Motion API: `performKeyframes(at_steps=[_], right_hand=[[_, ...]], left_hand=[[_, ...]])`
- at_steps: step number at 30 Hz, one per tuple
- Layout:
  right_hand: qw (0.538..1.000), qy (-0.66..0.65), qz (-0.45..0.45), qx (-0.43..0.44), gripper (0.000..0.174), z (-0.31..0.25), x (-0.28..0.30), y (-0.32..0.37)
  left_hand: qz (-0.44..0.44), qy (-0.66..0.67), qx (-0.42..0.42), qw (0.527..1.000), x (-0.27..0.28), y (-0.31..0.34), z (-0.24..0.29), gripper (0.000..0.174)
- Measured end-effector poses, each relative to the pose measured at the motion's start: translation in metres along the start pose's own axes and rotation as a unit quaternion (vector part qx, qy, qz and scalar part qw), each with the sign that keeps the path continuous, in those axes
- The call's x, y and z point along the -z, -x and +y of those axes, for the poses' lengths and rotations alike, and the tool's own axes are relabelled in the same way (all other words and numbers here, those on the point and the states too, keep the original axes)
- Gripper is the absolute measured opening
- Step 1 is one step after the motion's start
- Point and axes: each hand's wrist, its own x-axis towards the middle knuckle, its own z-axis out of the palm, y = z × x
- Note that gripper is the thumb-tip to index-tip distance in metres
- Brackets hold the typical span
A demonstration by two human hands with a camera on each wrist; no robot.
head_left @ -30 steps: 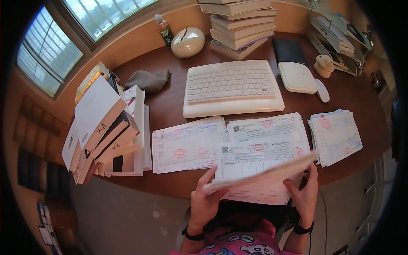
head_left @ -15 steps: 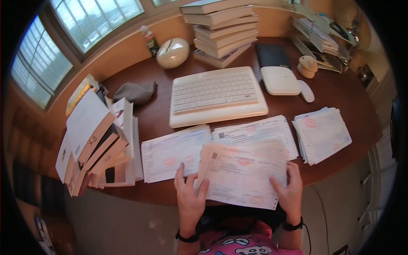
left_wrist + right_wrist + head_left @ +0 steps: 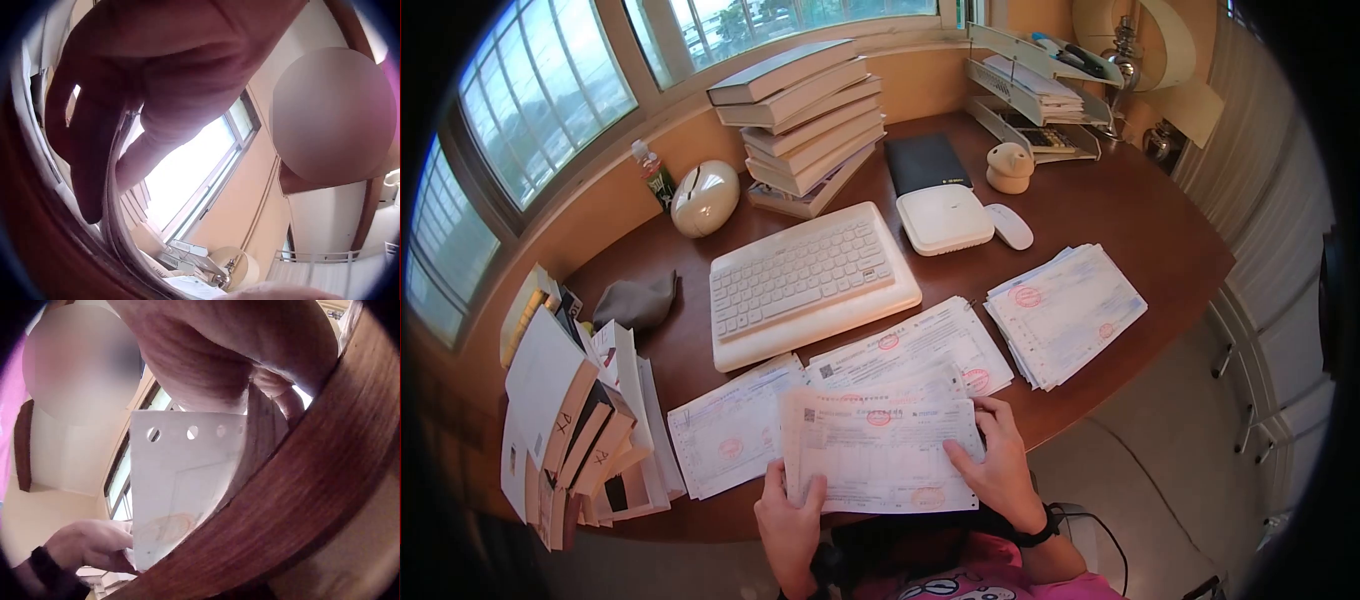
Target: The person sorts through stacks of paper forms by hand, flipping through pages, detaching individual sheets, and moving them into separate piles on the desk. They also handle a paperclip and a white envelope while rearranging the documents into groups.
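In the head view a sheaf of printed forms [image 3: 880, 455] with red stamps is held at the desk's front edge. The left hand [image 3: 791, 525] grips its lower left side, thumb on top; the right hand [image 3: 997, 465] pinches its right side. Behind it lies a middle pile of forms [image 3: 920, 345], with a left pile [image 3: 730, 430] and a right pile [image 3: 1068, 312] on either side. In the left wrist view the left hand [image 3: 156, 81] has the sheaf's edge between thumb and fingers. The right wrist view shows punched holes along a sheet [image 3: 181, 475] below the right hand [image 3: 231, 350].
A white keyboard [image 3: 800, 283] on a stand lies behind the forms, with a white box [image 3: 945, 218] and a mouse [image 3: 1010, 227] to its right. Leaning books [image 3: 550, 400] stand at the left, a book stack [image 3: 800, 120] at the back, and a file tray [image 3: 1040, 95] at the back right.
The raised sheaf, tilted and seen nearly edge-on a second ago, now lies flatter between both hands, its printed face showing. The head view has swung to the right.
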Motion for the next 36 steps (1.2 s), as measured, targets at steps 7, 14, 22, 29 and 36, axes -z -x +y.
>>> performKeyframes(at_steps=[7,14,22,29,36], right_hand=[[1.0,-0.018,0.008,0.009,0.051,0.007,0.001,0.002],[0.928,-0.368,-0.039,-0.047,0.051,0.012,0.007,0.005],[0.929,-0.337,0.117,0.098,0.043,-0.002,0.005,-0.008],[0.964,-0.263,-0.041,0.014,0.06,0.017,0.023,-0.011],[0.92,-0.389,-0.036,0.032,0.082,0.024,0.014,-0.017]], left_hand=[[0.033,0.156,-0.043,0.986,0.007,0.018,-0.01,0.044],[0.038,0.335,-0.163,0.927,0.002,0.006,-0.032,0.061],[-0.044,0.261,-0.117,0.957,-0.003,-0.002,-0.038,0.028],[-0.048,0.251,-0.15,0.955,-0.011,0.006,-0.022,0.034],[-0.133,0.176,-0.222,0.95,-0.015,0.003,-0.002,0.049]])
